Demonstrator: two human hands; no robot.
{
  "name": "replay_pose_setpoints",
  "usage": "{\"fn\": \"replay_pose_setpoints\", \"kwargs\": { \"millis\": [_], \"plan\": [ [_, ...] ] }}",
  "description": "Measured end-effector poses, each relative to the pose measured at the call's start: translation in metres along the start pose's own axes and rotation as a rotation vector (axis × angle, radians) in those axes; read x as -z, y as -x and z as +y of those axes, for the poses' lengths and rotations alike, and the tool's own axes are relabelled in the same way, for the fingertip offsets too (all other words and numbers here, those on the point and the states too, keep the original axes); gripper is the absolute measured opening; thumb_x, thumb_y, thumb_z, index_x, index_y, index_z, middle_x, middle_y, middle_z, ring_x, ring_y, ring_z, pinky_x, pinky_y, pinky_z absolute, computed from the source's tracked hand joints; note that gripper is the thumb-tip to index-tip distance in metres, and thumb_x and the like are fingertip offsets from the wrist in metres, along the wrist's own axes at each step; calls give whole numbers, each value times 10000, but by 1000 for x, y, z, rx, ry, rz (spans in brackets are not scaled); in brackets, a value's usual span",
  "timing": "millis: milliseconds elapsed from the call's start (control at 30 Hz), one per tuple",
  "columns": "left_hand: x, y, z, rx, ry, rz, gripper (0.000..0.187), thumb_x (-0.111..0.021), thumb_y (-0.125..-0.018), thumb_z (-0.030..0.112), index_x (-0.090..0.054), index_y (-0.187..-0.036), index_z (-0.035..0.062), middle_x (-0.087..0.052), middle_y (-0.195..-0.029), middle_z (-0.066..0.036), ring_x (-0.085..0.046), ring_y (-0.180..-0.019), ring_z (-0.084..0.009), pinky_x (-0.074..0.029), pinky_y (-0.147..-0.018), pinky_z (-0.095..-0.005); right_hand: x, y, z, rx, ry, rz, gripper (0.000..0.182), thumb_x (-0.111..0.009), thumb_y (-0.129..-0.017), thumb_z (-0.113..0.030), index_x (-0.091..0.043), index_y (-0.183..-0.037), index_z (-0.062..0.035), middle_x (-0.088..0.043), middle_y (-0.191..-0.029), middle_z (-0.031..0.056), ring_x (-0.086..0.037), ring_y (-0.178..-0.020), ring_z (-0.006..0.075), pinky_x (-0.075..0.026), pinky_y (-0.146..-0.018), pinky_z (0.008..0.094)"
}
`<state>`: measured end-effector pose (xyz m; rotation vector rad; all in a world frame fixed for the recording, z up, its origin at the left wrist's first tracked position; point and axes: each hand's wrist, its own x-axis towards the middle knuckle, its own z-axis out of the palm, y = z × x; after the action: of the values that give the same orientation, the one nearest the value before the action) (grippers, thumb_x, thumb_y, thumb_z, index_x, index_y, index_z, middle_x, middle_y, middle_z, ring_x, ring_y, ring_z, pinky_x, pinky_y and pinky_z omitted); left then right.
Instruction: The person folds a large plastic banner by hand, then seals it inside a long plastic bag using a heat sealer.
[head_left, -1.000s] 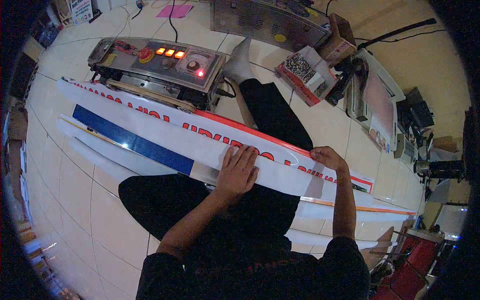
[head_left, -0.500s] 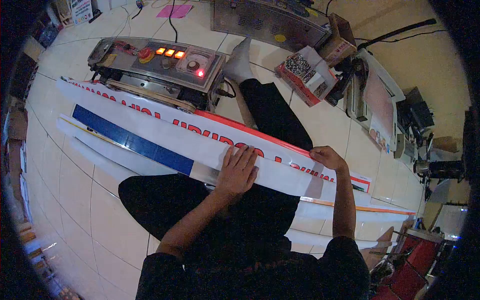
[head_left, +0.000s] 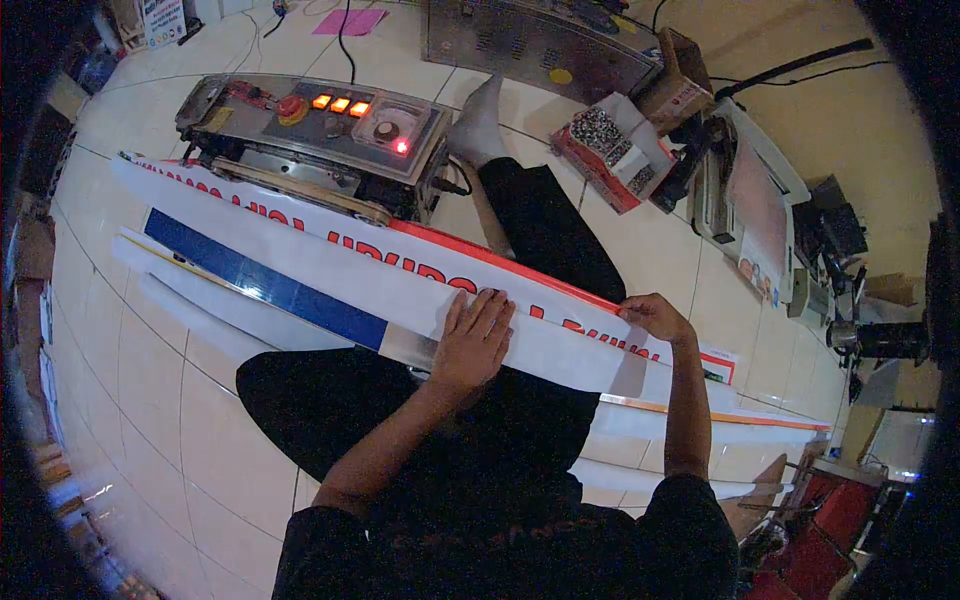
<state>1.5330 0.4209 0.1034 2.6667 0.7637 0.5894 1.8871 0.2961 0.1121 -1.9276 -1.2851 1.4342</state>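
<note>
A long white banner (head_left: 300, 240) with red lettering and a red edge lies across my lap, folded lengthwise. Its far edge runs along the front of a band sealing machine (head_left: 310, 125) with lit orange switches. My left hand (head_left: 474, 340) rests flat on the white fold, fingers stretched. At the banner's red edge, my right hand (head_left: 655, 318) pinches the sheet between thumb and curled fingers. Beneath the fold, a long flat board (head_left: 265, 280) with a blue face shows at the left.
An open box of small metal pieces (head_left: 600, 140) sits on the tiled floor, near a cardboard box (head_left: 678, 80). A printer-like machine (head_left: 750, 195) stands at the right. A metal cabinet (head_left: 530, 50) is behind. Black cables cross the floor.
The banner has slid slightly left along the machine, its lettering and right end shifting with it. Both hands stay in nearly the same places.
</note>
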Motion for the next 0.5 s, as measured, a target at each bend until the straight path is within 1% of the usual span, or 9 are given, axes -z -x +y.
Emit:
{"fn": "replay_pose_setpoints", "kwargs": {
  "millis": [100,167,233,333,400,467,500],
  "plan": [
    [-1,0,6,18,15,-22,411,-521,-906,240,-519,-1269,47,-487,-1333,-123,-389,-1298,-270,-184,-1119,-527,3,5,-2,-50,65,5,176,-623,-912,-175,-671,-948,-10,-619,-761,-8,-527,-719,69,-456,-660,252],
    [-3,0,9,25,20,-44,409,-509,-913,251,-514,-1273,57,-478,-1347,-126,-379,-1309,-276,-177,-1119,-541,5,7,-1,-36,82,8,183,-621,-914,-180,-671,-945,-7,-618,-755,-7,-525,-714,70,-456,-656,253],
    [-6,0,11,18,18,-21,402,-517,-908,244,-524,-1264,59,-479,-1347,-125,-384,-1306,-274,-184,-1116,-544,6,10,-2,-19,98,12,190,-618,-915,-185,-672,-941,-5,-617,-748,-6,-523,-709,71,-455,-653,254],
    [-8,-1,17,23,2,-17,409,-519,-906,245,-520,-1270,60,-481,-1345,-124,-388,-1302,-270,-195,-1112,-541,8,15,-6,-41,118,19,188,-621,-914,-186,-674,-939,-7,-610,-744,-9,-512,-703,67,-451,-644,253],
    [-10,-1,20,25,8,-17,412,-515,-907,248,-519,-1273,59,-480,-1346,-124,-392,-1299,-274,-201,-1112,-535,8,15,2,-35,14,12,184,-628,-909,-185,-674,-935,-9,-606,-740,-12,-506,-693,67,-446,-637,252],
    [-13,-2,23,25,13,-18,415,-512,-908,250,-517,-1276,58,-479,-1346,-125,-395,-1296,-278,-206,-1111,-530,10,17,7,-53,40,18,180,-634,-905,-185,-673,-931,-11,-603,-737,-14,-504,-690,68,-446,-636,253],
    [-14,-2,24,23,19,-21,417,-500,-918,244,-505,-1286,47,-471,-1354,-123,-386,-1301,-274,-193,-1120,-514,11,18,8,-72,66,26,177,-640,-901,-184,-673,-927,-12,-601,-734,-17,-503,-687,69,-445,-634,253]
  ]
}}
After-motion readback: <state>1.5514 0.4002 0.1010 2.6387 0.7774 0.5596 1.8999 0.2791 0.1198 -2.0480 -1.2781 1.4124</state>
